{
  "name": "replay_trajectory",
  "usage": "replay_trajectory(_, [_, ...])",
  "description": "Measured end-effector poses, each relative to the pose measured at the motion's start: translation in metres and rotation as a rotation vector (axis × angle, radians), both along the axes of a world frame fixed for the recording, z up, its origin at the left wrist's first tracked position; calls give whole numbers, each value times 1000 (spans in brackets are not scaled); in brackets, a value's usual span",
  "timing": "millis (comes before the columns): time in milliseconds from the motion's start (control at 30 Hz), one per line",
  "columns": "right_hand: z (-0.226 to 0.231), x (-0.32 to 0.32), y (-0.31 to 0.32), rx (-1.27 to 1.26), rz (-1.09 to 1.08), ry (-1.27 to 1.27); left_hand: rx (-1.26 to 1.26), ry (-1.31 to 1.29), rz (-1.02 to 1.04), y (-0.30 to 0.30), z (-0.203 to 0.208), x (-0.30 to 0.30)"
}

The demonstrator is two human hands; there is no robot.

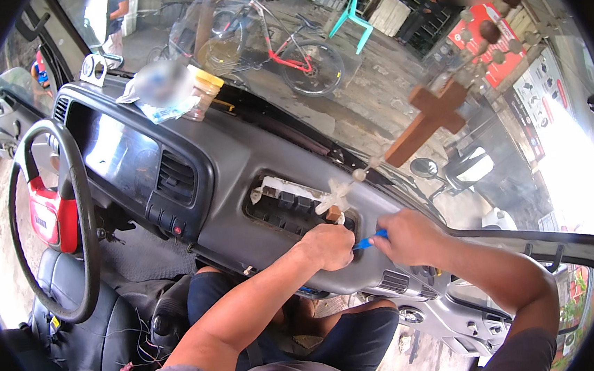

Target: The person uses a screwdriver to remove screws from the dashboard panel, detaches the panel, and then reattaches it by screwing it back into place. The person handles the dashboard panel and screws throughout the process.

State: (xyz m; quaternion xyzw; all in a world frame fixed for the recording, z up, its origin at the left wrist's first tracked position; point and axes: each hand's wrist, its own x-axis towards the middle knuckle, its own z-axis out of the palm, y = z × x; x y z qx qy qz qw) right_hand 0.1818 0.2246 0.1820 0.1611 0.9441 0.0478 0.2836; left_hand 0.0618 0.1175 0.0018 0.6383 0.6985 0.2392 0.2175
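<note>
At the right end of a rectangular opening (pixel 261 213) in the dashboard, my left hand (pixel 328 246) is closed, its fingertips hidden from view. Just to its right, my right hand (pixel 413 238) grips a slim blue tool (pixel 371 240), whose tip points toward the left hand. What kind of tool it is cannot be made out. Inside the opening sit several dark block-shaped parts (pixel 304 202) and a white strip (pixel 286 184). A pale ribbon-like piece (pixel 334 196) and a small brown block (pixel 334 214) show just above my left hand.
A wooden cross (pixel 426 125) on a beaded string hangs in front of the windshield. The steering wheel (pixel 85 223) stands at the left. A yellow-lidded jar (pixel 204 94) and a plastic bag (pixel 164 91) rest on the dashboard. Loose wires (pixel 142 347) lie by the seat.
</note>
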Motion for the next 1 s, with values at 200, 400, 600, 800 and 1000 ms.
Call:
replay_trajectory(200, [7, 3, 6, -61, 295, 186, 5, 13, -17, -1, 3, -2])
replay_trajectory(400, [3, 8, 13, 83, 525, 10, -8, 20, -39, 1, 1, -1])
replay_trajectory(600, [6, 11, 13, -111, -352, -3, -8, 32, -27, -2, 7, 0])
replay_trajectory(800, [9, 21, 2, 94, 551, 129, 14, 46, -25, -2, 5, -1])
replay_trajectory(1000, [25, -9, 3, 45, 393, -196, 53, -16, 20, -2, 2, 0])
